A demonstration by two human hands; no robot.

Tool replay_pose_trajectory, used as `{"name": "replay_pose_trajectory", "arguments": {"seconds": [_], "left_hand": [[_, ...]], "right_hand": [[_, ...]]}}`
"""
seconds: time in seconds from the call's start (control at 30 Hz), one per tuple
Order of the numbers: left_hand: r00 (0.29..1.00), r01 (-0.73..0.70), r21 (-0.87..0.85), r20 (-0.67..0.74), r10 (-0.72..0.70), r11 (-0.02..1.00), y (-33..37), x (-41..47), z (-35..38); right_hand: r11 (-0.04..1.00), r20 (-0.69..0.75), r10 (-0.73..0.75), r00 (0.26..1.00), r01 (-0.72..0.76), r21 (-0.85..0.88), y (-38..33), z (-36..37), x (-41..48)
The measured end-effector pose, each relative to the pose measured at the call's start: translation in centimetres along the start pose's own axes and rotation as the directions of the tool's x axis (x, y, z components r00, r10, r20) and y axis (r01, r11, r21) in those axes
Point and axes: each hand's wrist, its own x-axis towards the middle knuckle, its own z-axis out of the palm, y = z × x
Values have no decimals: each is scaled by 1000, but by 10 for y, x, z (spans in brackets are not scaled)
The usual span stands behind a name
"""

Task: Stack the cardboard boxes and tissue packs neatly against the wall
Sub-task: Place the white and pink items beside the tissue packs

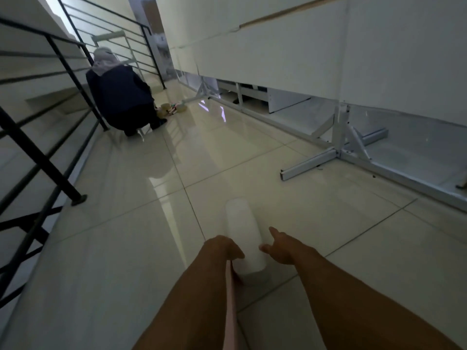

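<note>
A long white roll (243, 231) points away from me low over the glossy floor tiles; I cannot tell whether it rests on them. My left hand (222, 251) curls around its near left side, with a thin pink strip (231, 311) running from that hand toward me. My right hand (279, 248) is at the roll's right side with its fingers spread, the thumb tip just at the roll's edge. No cardboard boxes are in view.
A person in dark clothes (121, 97) crouches ahead on the left with tape rolls (171, 108) on the floor beside them. A black stair railing (43, 160) lines the left. White metal panel frames with a protruding foot (310, 164) run along the right.
</note>
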Motion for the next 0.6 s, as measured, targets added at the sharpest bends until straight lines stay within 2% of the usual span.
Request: {"name": "replay_pose_trajectory", "arguments": {"seconds": [0.13, 0.27, 0.37, 0.6], "left_hand": [[998, 53, -61, -39, -56, 997, -6, 30, 12], [990, -22, -67, -139, 12, 997, -8, 15, 9], [982, -85, -91, -178, 68, 992, -9, 22, 11], [966, -189, -285, -225, 126, 940, -9, 32, 9]], "right_hand": [[994, 13, -25, 1000, 23, 104, -14, 25, 20], [949, -43, 51, 998, -35, 313, -24, 38, 37], [899, -97, 61, 993, -12, 438, -24, 43, 44], [709, -127, -25, 992, 107, 697, -12, 46, 42]]}}
